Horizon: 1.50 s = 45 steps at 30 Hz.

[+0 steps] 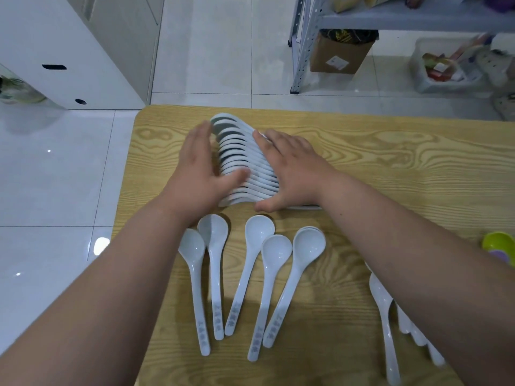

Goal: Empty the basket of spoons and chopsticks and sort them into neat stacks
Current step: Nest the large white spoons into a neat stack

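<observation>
- Head view, the only one. Nested stack (pixel 245 160) of white spoons lies on the surface (pixel 390 162), between the two sets of fingers.
- Left hand (pixel 199 174): fingers (pixel 199 137) straight and flat against the stack's bowl side, thumb across its near end. Holding nothing, just pressing.
- Right hand (pixel 292 168): fingers (pixel 278 143) straight, laid over the handle side, thumb at the near end. Also not gripping anything.
- Why, as I read it: both palms squeeze inward to square the row up, so the bowls nest evenly and the stack doesn't fan out.
- Stack count: roughly fifteen. Rims blur together, so that's not exact.
- Loose spoons (pixel 257 232): five positions just short of the thumbs, bowls toward the fingers, handles toward the person. Probably fanned out so each can be picked up singly. The rightmost shows a double rim, so likely two nested, six in all.
- Side spoons (pixel 381 296): near the right forearm, well back from the fingers. One is clear; about three more handles are partly hidden, count uncertain.
- Green bowl (pixel 498 242): one, at the far right edge.
- Chopsticks: none in view. Basket: can't identify one.
- Judgement: stacking is mostly done; the loose spoons aren't yet added.
</observation>
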{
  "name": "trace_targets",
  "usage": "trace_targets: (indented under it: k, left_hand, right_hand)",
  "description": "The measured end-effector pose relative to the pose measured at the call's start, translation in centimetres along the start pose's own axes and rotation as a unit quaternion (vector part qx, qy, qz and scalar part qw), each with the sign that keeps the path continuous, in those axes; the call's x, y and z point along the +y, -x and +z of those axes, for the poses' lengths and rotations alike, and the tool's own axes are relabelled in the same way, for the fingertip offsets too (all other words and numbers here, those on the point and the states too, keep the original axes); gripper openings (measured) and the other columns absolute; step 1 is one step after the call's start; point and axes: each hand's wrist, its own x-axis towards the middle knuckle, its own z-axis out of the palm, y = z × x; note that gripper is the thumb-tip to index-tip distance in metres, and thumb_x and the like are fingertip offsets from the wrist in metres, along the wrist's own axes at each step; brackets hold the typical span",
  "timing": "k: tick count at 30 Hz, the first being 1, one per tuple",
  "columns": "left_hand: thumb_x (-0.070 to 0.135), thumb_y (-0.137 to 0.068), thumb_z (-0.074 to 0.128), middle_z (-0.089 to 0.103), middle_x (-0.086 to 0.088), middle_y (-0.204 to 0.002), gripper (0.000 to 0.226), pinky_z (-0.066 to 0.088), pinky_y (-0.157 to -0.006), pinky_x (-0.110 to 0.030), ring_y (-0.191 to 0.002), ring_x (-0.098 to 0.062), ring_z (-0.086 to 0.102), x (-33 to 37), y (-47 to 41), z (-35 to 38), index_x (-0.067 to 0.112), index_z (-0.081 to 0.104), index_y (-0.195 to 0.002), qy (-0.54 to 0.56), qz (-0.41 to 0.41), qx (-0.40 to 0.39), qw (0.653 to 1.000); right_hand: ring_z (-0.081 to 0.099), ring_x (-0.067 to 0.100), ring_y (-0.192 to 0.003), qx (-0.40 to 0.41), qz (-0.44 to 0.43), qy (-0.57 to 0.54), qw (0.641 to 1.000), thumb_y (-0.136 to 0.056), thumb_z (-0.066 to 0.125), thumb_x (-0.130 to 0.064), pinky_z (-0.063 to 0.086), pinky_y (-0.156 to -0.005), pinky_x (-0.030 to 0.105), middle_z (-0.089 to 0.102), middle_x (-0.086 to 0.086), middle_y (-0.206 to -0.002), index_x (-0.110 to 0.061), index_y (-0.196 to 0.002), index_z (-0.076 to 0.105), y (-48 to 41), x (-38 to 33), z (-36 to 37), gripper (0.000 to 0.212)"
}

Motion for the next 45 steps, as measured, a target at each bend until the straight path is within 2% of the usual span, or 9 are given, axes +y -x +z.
trace_targets:
  k: [3, 7, 10, 15, 21, 28, 33, 39, 45]
  left_hand:
    - [0.042, -0.099, 0.054, 0.011, 0.004, -0.168, 0.081, 0.013, -0.119, -0.027, -0.152, -0.010, 0.011, 1.1, -2.0, -0.4, 0.019, 0.007, -0.162, 0.070, -0.055, 0.019, 0.996]
    - [0.027, -0.103, 0.046, 0.037, 0.009, -0.148, 0.048, 0.027, -0.111, -0.023, -0.132, -0.005, 0.036, 2.3, -3.3, 0.8, 0.022, 0.033, -0.149, 0.088, -0.044, -0.004, 0.995]
    - [0.026, -0.102, 0.044, 0.015, 0.001, -0.168, 0.064, 0.012, -0.122, -0.026, -0.152, -0.010, 0.015, 2.0, -3.2, 1.7, 0.017, 0.018, -0.160, 0.037, -0.028, -0.025, 0.999]
    - [0.017, -0.101, 0.046, 0.000, -0.003, -0.169, 0.074, 0.002, -0.121, -0.021, -0.154, -0.012, 0.001, 0.7, -2.1, 2.7, 0.011, 0.003, -0.161, 0.010, 0.010, -0.036, 0.999]
    - [0.025, -0.086, 0.053, 0.014, -0.010, -0.165, 0.084, 0.011, -0.125, -0.037, -0.153, -0.022, 0.010, 1.4, -1.8, 3.2, 0.004, 0.014, -0.158, -0.009, -0.002, -0.008, 1.000]
    - [0.027, -0.089, 0.047, 0.011, -0.011, -0.166, 0.082, 0.007, -0.122, -0.028, -0.153, -0.021, 0.007, 1.2, -1.1, 3.9, 0.003, 0.009, -0.158, -0.045, 0.020, 0.000, 0.999]
    - [0.033, -0.082, 0.045, 0.021, -0.011, -0.161, 0.085, 0.014, -0.119, -0.030, -0.148, -0.022, 0.017, 0.9, -0.8, 4.0, 0.004, 0.017, -0.157, -0.064, 0.033, 0.010, 0.997]
    - [0.035, -0.087, 0.046, 0.002, -0.009, -0.167, 0.088, 0.012, -0.123, -0.032, -0.153, -0.016, 0.001, 0.6, -0.3, 4.1, 0.008, 0.004, -0.160, -0.058, 0.026, -0.007, 0.998]
    - [0.040, -0.086, 0.034, -0.007, -0.014, -0.167, 0.087, 0.011, -0.126, -0.041, -0.155, -0.026, -0.008, 0.6, 0.7, 4.4, 0.003, 0.004, -0.159, -0.134, 0.065, -0.016, 0.989]
  right_hand:
    - [0.010, 0.027, -0.154, 0.016, -0.004, 0.021, 1.000, -0.060, 0.041, -0.095, 0.011, -0.123, 0.046, 0.007, 0.009, -0.167, -0.019, -0.161, -0.004, 0.1, 0.1, 0.4, 0.134]
    - [0.005, 0.027, -0.155, 0.019, -0.013, 0.031, 0.999, -0.060, 0.036, -0.097, 0.009, -0.124, 0.047, 0.001, 0.011, -0.168, -0.018, -0.161, -0.004, 0.2, 0.2, 0.5, 0.134]
    - [0.004, 0.029, -0.155, 0.022, -0.009, 0.023, 0.999, -0.058, 0.034, -0.099, 0.006, -0.125, 0.047, -0.001, 0.011, -0.168, -0.021, -0.161, -0.005, 0.2, 0.5, 0.5, 0.136]
    - [0.014, 0.026, -0.153, 0.051, -0.013, 0.016, 0.998, -0.058, 0.042, -0.098, 0.009, -0.125, 0.046, 0.012, 0.008, -0.167, -0.016, -0.162, 0.003, 0.3, 1.1, 0.8, 0.138]
    - [0.019, 0.025, -0.151, 0.065, -0.016, 0.017, 0.998, -0.056, 0.042, -0.099, 0.012, -0.124, 0.048, 0.018, 0.006, -0.165, -0.018, -0.161, 0.008, 0.2, 1.1, 1.0, 0.137]
    - [0.003, 0.025, -0.155, 0.041, 0.026, 0.035, 0.998, -0.057, 0.027, -0.103, 0.002, -0.124, 0.055, 0.000, 0.002, -0.169, -0.022, -0.161, -0.005, 1.4, 1.0, 1.6, 0.135]
    - [0.021, 0.031, -0.148, 0.084, 0.047, 0.031, 0.995, -0.056, 0.033, -0.102, 0.006, -0.123, 0.056, 0.024, 0.012, -0.160, -0.018, -0.161, 0.014, 2.3, 0.7, 2.3, 0.135]
    - [0.026, 0.030, -0.147, 0.090, 0.031, 0.034, 0.995, -0.056, 0.027, -0.103, 0.010, -0.122, 0.057, 0.028, 0.011, -0.160, -0.016, -0.160, 0.018, 2.3, 0.7, 2.3, 0.136]
    - [0.021, 0.029, -0.151, 0.101, 0.011, 0.043, 0.994, -0.062, 0.023, -0.102, 0.012, -0.122, 0.059, 0.024, 0.013, -0.164, -0.011, -0.160, 0.016, 2.4, 0.8, 2.8, 0.134]
